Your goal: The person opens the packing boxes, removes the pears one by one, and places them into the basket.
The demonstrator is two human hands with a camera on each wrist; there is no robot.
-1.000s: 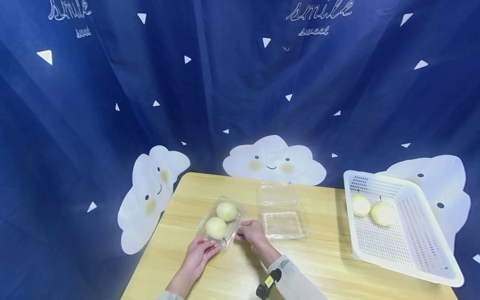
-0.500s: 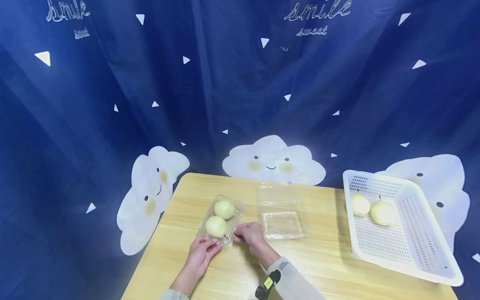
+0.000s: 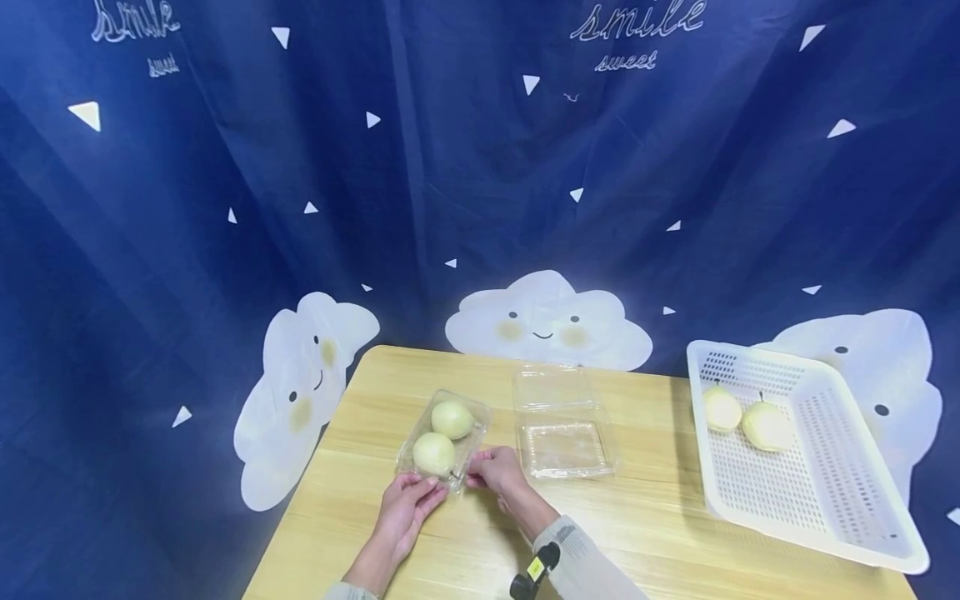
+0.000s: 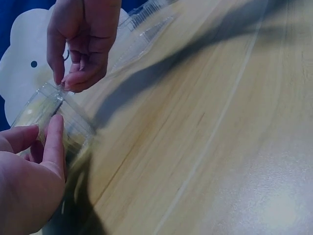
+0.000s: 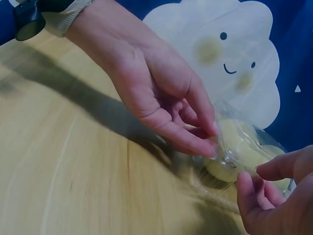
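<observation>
A clear plastic clamshell box (image 3: pixel 421 429) lies on the left part of the table, its lid folded over two pale yellow pears, a nearer pear (image 3: pixel 434 454) and a farther pear (image 3: pixel 452 419). My left hand (image 3: pixel 401 510) pinches the box's near edge between thumb and fingers. At the near right corner, my right hand (image 3: pixel 504 477) pinches the plastic rim with thumb and index finger. The left wrist view shows my left hand (image 4: pixel 29 183) low at the left and my right hand (image 4: pixel 90 41) above it. In the right wrist view, my right hand (image 5: pixel 283 191) partly covers the box.
Right of the hands, a second clear clamshell box (image 3: pixel 566 450) lies spread out with its lid back. A white perforated basket (image 3: pixel 817 533) at the table's right side holds two more pears (image 3: pixel 767 427). Behind the wooden table (image 3: pixel 637 517) hangs a blue curtain (image 3: pixel 480 167) with cloud prints.
The box and its pears have shifted very slightly away from me. My right hand has come a little nearer along the box's right edge; both hands keep their hold.
</observation>
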